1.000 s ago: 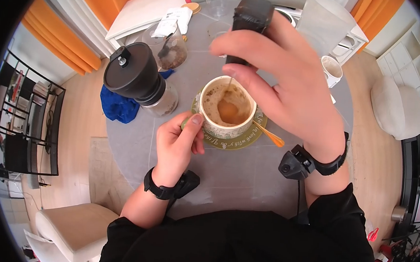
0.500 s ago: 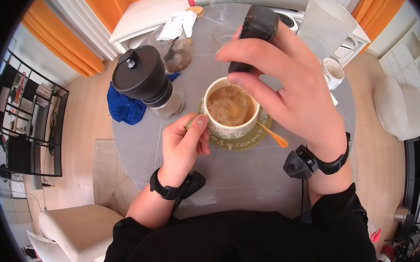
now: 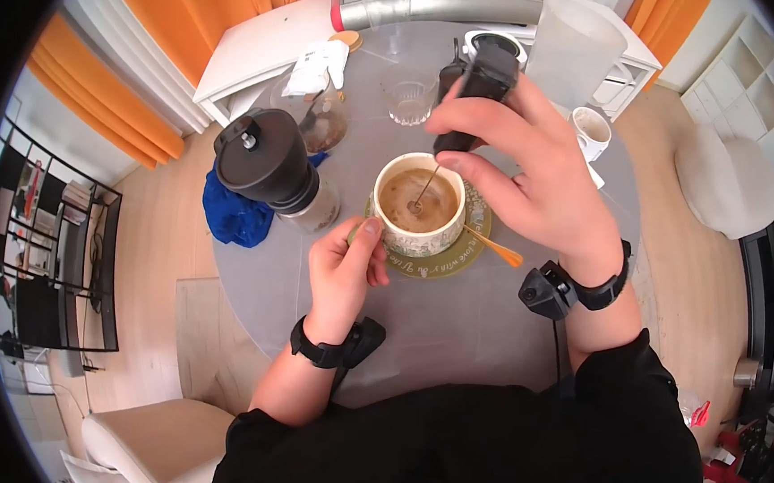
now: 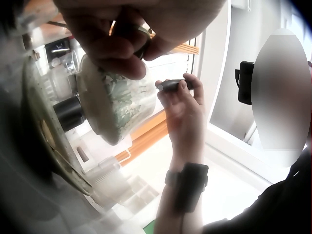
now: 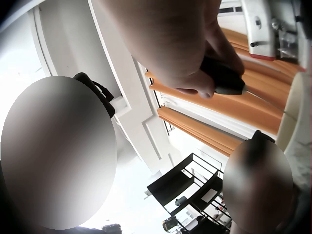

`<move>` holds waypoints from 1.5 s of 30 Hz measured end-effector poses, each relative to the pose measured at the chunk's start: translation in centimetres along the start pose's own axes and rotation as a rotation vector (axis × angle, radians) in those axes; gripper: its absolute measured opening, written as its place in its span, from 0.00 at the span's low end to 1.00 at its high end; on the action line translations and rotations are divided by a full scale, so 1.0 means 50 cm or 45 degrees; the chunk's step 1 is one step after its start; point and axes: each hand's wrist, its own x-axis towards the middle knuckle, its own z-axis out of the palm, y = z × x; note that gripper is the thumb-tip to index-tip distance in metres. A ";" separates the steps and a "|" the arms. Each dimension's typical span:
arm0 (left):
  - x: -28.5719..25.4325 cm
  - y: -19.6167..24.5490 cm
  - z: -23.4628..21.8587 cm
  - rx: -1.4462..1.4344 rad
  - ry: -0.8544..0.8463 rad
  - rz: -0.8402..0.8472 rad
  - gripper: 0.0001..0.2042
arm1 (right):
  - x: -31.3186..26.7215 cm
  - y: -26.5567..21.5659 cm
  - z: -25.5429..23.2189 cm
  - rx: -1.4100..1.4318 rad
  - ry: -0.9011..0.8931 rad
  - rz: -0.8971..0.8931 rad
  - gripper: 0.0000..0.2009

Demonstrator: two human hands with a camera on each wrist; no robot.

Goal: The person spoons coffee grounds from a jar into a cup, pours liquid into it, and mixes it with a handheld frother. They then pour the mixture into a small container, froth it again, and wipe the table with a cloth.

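Observation:
My left hand [image 3: 342, 270] grips the handle of a patterned white cup [image 3: 418, 241] holding foamy brown liquid. A green saucer [image 3: 444, 265] with lettering lies under the cup, and an orange-handled spoon [image 3: 501, 249] rests at its right. Above the cup, my right hand [image 3: 539, 185] holds a handheld milk frother [image 3: 479, 82] by its black body. The frother's thin wire shaft slants down into the liquid, its tip near the middle. In the right wrist view the frother's black body [image 5: 224, 78] shows between thumb and fingers, with its shaft reaching the cup's rim [image 5: 291, 109].
A black-topped manual coffee grinder [image 3: 265, 163] stands left of the cup, by a blue cloth [image 3: 234, 215]. Behind are a clear jar [image 3: 325, 131] with brown contents, a ribbed glass [image 3: 409, 105] and a translucent pitcher [image 3: 578, 48]. A white mug [image 3: 590, 135] stands back right.
The swirling liquid has calmed, and the frother's shaft now shows more plainly in it. My right hand sits slightly lower in view and more to the right; my left hand keeps its hold.

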 end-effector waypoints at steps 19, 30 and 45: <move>-0.007 0.018 0.003 -0.152 0.005 -0.058 0.18 | -0.192 -0.088 -0.084 0.398 0.529 0.787 0.23; 0.000 -0.014 -0.010 -0.059 -0.059 0.008 0.16 | -0.251 -0.117 -0.135 0.011 0.064 0.671 0.19; 0.001 -0.014 -0.001 -0.084 0.015 -0.013 0.16 | -0.375 0.016 -0.175 -0.175 0.496 1.099 0.15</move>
